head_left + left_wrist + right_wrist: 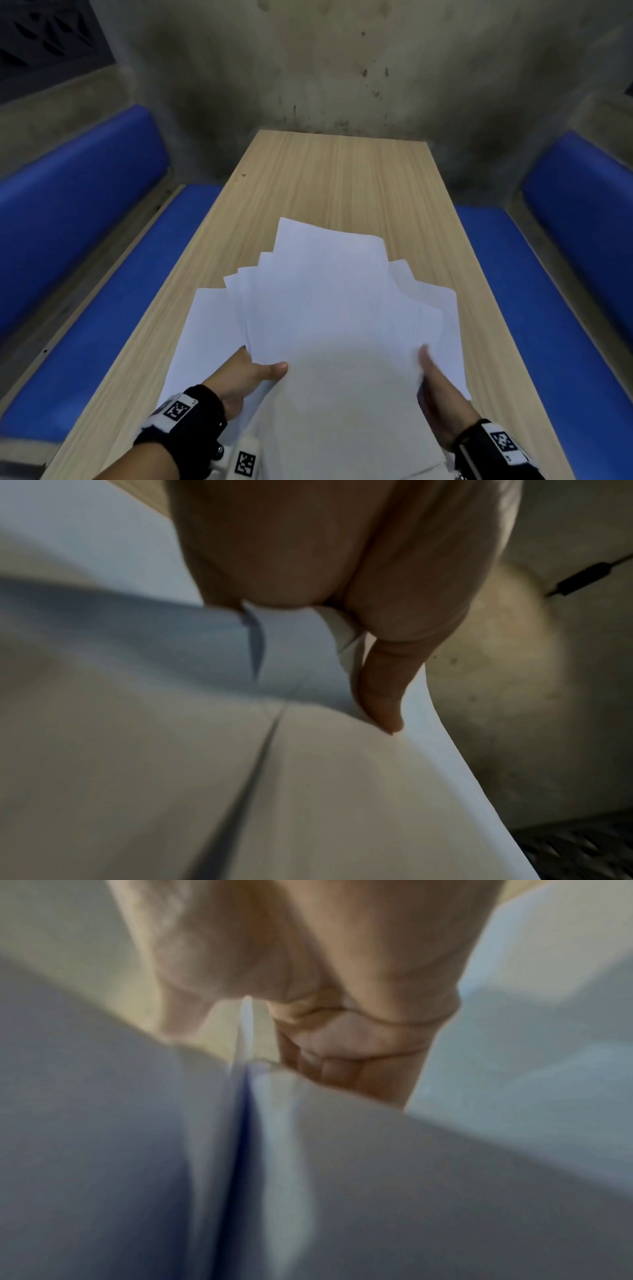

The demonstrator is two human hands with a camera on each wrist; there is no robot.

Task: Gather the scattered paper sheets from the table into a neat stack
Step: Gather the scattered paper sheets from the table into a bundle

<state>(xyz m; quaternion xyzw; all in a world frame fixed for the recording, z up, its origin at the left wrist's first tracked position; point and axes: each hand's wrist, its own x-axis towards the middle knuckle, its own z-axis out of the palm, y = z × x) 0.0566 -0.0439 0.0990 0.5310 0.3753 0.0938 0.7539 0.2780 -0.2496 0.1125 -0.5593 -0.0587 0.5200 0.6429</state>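
Both hands grip the fanned paper sheets over the near table, left hand thumb on top, right hand pinching; gathering done, next square the edges

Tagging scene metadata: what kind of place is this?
Probably a booth-style seating nook, like a canteen or diner corner. A long wood-grain table butts against a stained concrete wall, with blue padded benches along both sides. Both hands hold white paper sheets over the table.
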